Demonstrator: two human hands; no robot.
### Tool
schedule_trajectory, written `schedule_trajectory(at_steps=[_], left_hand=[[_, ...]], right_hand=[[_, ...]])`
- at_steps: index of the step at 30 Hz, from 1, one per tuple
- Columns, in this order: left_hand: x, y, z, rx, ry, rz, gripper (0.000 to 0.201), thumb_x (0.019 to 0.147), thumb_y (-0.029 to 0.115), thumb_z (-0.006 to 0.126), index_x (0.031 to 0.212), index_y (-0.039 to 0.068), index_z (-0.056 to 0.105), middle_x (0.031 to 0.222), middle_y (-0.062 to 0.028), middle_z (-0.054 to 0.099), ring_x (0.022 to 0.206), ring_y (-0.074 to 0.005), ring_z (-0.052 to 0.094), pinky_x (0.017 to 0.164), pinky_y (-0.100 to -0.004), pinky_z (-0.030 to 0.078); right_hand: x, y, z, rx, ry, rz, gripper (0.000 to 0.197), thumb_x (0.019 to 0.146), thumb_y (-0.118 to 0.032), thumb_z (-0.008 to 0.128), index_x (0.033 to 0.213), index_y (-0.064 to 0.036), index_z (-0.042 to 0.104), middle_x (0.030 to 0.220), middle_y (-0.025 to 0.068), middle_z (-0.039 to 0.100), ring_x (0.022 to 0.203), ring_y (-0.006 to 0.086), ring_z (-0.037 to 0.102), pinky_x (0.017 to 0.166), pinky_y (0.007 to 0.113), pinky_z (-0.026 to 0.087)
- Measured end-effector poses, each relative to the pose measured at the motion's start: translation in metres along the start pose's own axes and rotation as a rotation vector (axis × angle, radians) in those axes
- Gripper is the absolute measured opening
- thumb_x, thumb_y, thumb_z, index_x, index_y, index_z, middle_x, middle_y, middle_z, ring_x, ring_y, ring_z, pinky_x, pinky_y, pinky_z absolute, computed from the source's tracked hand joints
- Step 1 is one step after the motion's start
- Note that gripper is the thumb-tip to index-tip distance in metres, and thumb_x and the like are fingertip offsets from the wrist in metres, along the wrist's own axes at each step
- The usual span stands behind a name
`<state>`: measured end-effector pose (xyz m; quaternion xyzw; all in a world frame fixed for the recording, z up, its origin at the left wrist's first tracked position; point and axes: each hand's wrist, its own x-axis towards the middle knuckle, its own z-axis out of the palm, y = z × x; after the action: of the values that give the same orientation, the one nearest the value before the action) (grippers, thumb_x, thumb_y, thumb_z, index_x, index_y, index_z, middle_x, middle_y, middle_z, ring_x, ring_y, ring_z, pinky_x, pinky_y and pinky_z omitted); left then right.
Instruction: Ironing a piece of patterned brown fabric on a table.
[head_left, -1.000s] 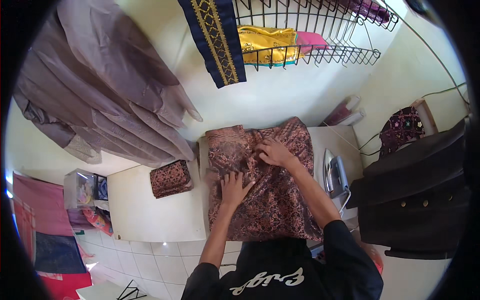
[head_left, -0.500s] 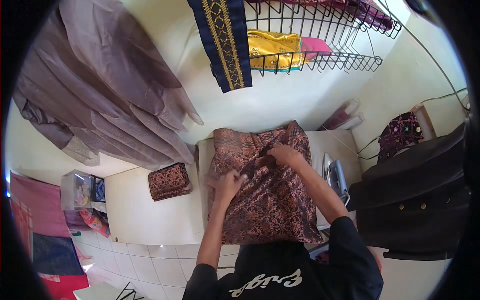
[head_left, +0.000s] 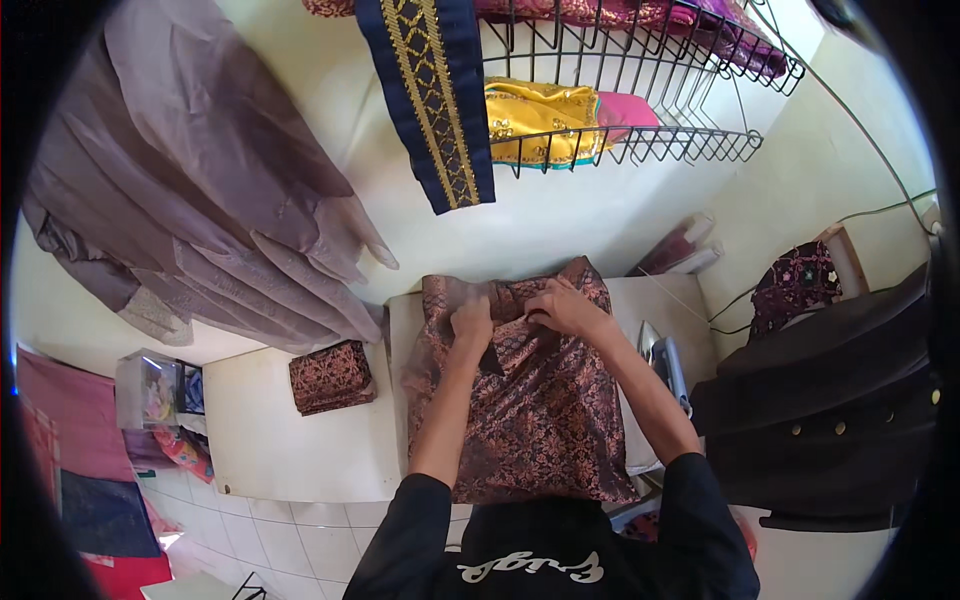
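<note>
A dark cloth with a copper-coloured floral pattern lies spread over the pale padded board in front of me, its near edge hanging against my body. My left hand is closed on a fold near the cloth's far end, slightly blurred. Close beside it on the right, my right hand pinches the same cloth, fingers bent over a gathered edge. An iron with a blue-grey body rests just right of the cloth, near my right forearm.
A folded stack of matching cloth sits on the white table at left. Mauve garments hang above it. A black wire rack with fabrics is on the wall ahead. A dark buttoned garment hangs at right.
My left hand has moved forward and right, up to the cloth's far end beside my right hand. The right hand stays on the cloth. The whole view has shifted slightly.
</note>
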<state>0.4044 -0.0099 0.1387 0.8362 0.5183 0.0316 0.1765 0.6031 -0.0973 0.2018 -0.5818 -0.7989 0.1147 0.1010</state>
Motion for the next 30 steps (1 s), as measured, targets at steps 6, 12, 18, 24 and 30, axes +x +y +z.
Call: schedule_trajectory(at_steps=[6,12,18,24,30], left_hand=[[0.014,-0.01,0.022,-0.003,0.018,0.174,0.018,0.088,0.009,0.054,0.102,0.004,0.064,0.096,-0.0239,0.066,0.094,-0.0404,0.066,0.076,-0.0514,0.053],[0.001,-0.021,0.0,-1.052,0.228,-0.136,0.03,0.096,0.026,0.057,0.111,0.001,0.063,0.092,-0.02,0.068,0.083,-0.0351,0.067,0.071,-0.0404,0.052],[-0.094,-0.014,-0.032,-0.477,0.462,-0.163,0.031,0.094,0.034,0.063,0.107,0.006,0.066,0.074,-0.0113,0.064,0.07,-0.03,0.065,0.072,-0.0371,0.05],[-0.152,-0.046,-0.003,-0.162,0.624,-0.37,0.057,0.084,0.047,0.071,0.122,0.006,0.059,0.131,-0.0225,0.044,0.123,-0.0422,0.041,0.103,-0.0541,0.033],[-0.17,-0.079,0.02,-0.052,0.319,-0.441,0.071,0.09,0.049,0.065,0.138,0.003,0.042,0.131,-0.0246,0.042,0.122,-0.0444,0.042,0.097,-0.0577,0.038]], right_hand=[[0.004,0.017,-0.005,0.059,0.074,0.013,0.021,0.089,-0.027,0.065,0.106,-0.0145,0.067,0.098,0.011,0.067,0.109,0.0338,0.055,0.096,0.054,0.038],[0.056,0.031,0.032,0.365,0.188,0.175,0.027,0.09,-0.018,0.061,0.115,-0.0072,0.057,0.096,0.0234,0.067,0.094,0.0468,0.061,0.082,0.053,0.048],[0.104,0.03,0.074,0.475,0.246,0.206,0.028,0.09,-0.018,0.062,0.114,-0.0057,0.054,0.1,0.0262,0.066,0.096,0.0459,0.062,0.081,0.052,0.049],[0.113,0.03,0.122,0.257,-0.007,0.212,0.054,0.085,-0.039,0.07,0.126,-0.0092,0.053,0.123,0.0238,0.058,0.117,0.0429,0.053,0.099,0.048,0.044],[0.116,0.02,0.115,0.099,0.053,0.231,0.057,0.085,-0.041,0.07,0.129,-0.01,0.052,0.121,0.0241,0.059,0.115,0.0414,0.055,0.098,0.048,0.044]])
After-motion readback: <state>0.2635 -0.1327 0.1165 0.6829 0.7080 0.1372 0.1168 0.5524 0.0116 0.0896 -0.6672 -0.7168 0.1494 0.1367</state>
